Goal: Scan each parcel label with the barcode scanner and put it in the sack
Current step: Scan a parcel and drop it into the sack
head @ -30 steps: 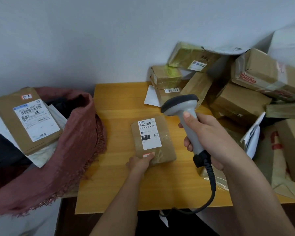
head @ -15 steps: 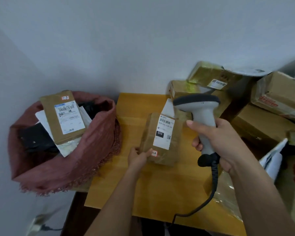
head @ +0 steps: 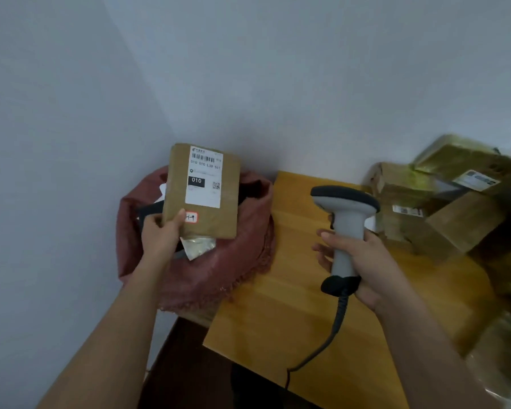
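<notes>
While the brown parcel is gripped by the left hand above the red sack, the barcode scanner is held upright in the right hand.

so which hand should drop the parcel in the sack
Left. The left hand already grips the parcel above the sack; the right hand holds the scanner over the table.

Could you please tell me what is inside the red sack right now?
Inside the red sack, a dark item and a pale wrapper show; the held parcel hides the rest.
</notes>
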`<action>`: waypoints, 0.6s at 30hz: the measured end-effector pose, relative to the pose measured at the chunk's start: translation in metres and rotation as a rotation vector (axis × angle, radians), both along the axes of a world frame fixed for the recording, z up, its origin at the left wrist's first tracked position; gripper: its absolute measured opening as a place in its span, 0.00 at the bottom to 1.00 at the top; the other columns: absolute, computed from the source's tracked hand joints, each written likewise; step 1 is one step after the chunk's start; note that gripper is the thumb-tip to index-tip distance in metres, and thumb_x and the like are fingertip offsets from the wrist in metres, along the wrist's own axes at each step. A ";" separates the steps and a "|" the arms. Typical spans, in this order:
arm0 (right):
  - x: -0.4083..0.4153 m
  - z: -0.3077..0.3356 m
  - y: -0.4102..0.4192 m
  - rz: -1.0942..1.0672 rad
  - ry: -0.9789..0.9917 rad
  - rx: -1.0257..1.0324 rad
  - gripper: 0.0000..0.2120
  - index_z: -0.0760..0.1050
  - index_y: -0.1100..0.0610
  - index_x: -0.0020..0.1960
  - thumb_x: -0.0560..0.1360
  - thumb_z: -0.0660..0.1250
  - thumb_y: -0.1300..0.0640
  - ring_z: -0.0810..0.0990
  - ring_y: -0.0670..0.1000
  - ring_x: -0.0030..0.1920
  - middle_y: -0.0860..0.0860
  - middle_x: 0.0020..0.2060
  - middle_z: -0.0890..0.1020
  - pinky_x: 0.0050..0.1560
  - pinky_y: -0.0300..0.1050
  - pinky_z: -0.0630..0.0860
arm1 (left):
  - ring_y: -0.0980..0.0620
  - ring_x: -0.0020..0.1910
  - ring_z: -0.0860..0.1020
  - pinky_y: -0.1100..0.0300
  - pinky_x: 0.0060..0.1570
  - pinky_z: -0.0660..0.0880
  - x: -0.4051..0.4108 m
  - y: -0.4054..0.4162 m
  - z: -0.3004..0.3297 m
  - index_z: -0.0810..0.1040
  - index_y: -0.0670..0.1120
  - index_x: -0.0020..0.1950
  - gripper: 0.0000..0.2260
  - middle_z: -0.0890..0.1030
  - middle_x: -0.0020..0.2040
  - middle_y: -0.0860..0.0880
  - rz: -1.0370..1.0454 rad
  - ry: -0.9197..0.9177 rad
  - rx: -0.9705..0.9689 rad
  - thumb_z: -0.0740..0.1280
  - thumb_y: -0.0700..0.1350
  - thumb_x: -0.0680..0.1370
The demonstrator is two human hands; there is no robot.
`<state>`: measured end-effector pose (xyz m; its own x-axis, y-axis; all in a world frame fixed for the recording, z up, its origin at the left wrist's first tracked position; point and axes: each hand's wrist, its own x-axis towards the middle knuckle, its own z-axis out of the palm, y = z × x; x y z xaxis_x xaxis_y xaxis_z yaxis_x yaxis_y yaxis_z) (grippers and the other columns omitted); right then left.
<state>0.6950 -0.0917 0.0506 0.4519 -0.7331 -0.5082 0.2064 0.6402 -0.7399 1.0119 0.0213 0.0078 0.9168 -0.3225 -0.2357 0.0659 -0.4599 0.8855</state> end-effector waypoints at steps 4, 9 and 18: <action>0.039 -0.017 -0.002 -0.092 -0.010 0.010 0.22 0.71 0.59 0.68 0.76 0.70 0.66 0.82 0.61 0.56 0.61 0.60 0.77 0.39 0.50 0.83 | 0.45 0.55 0.77 0.51 0.55 0.75 0.033 -0.010 -0.009 0.73 0.38 0.64 0.27 0.78 0.59 0.44 -0.037 0.029 0.097 0.70 0.56 0.74; 0.109 -0.052 0.014 -0.204 0.016 0.097 0.19 0.71 0.54 0.64 0.76 0.71 0.64 0.77 0.56 0.58 0.55 0.60 0.75 0.41 0.60 0.83 | 0.40 0.69 0.66 0.41 0.66 0.67 0.068 -0.018 -0.002 0.59 0.49 0.77 0.35 0.64 0.72 0.43 -0.309 -0.341 0.345 0.70 0.51 0.73; 0.172 -0.102 0.043 -0.264 -0.083 0.277 0.22 0.73 0.55 0.69 0.76 0.71 0.62 0.79 0.66 0.60 0.61 0.64 0.78 0.45 0.63 0.81 | 0.37 0.77 0.49 0.38 0.74 0.47 0.077 -0.065 -0.018 0.64 0.63 0.72 0.30 0.42 0.80 0.53 -1.004 -0.642 0.545 0.67 0.65 0.72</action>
<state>0.8671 -0.0485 -0.0519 0.3142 -0.6698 -0.6728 0.4426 0.7303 -0.5204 1.0892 -0.0437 -0.0099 0.3313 -0.9289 -0.1654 -0.8741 -0.3681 0.3168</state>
